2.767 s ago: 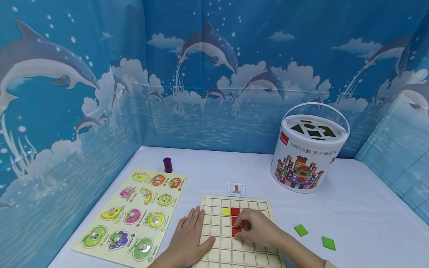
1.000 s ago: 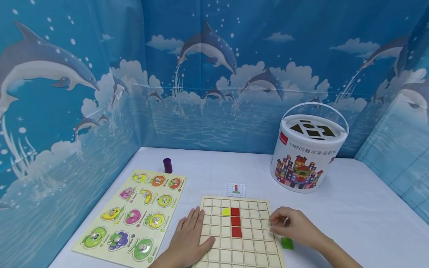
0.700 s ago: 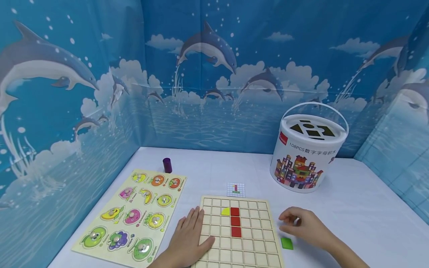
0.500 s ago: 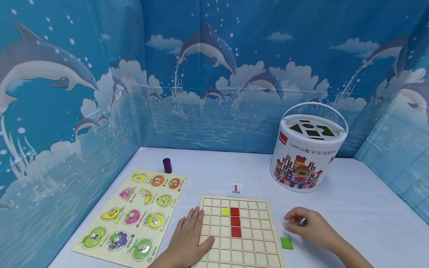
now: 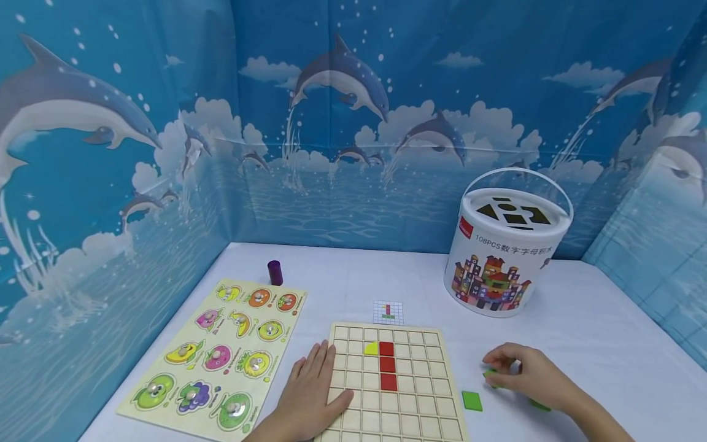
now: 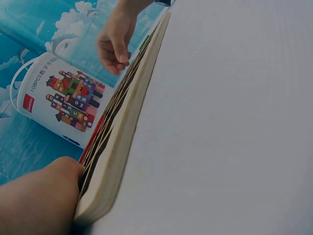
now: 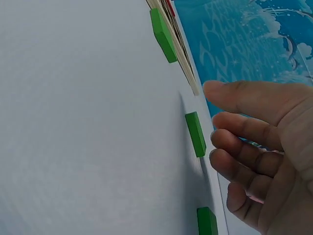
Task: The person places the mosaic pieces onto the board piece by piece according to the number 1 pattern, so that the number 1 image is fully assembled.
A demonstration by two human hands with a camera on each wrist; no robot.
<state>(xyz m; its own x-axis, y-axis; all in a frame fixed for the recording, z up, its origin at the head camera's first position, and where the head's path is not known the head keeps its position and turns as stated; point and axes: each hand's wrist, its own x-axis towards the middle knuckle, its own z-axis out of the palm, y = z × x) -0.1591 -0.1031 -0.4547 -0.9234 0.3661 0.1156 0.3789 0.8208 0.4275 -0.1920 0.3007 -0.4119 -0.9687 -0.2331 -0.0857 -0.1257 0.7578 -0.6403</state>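
My left hand (image 5: 310, 393) rests flat on the left side of a wooden grid board (image 5: 417, 423), fingers straight. On the board, several red square tiles (image 5: 389, 365) stand in a column, with a yellow rounded tile (image 5: 371, 348) left of the top one. My right hand (image 5: 525, 371) hovers right of the board, fingers loosely bent, over a green square tile (image 7: 195, 134) that lies on the table and is partly covered in the head view. A second green tile (image 5: 472, 401) lies by the board's right edge, a third green tile (image 5: 539, 404) under my right wrist.
A small pattern card (image 5: 388, 312) lies behind the board. To the left is a fruit knob puzzle (image 5: 188, 380), with a purple cylinder (image 5: 275, 273) at its far edge. A white block bucket (image 5: 508, 252) stands at the back right. A dolphin curtain (image 5: 353, 123) encloses the table.
My right hand has moved from the red tiles to the right, off the board, to a green tile. The green tile by the board's edge has come into sight. My left hand has stayed put.
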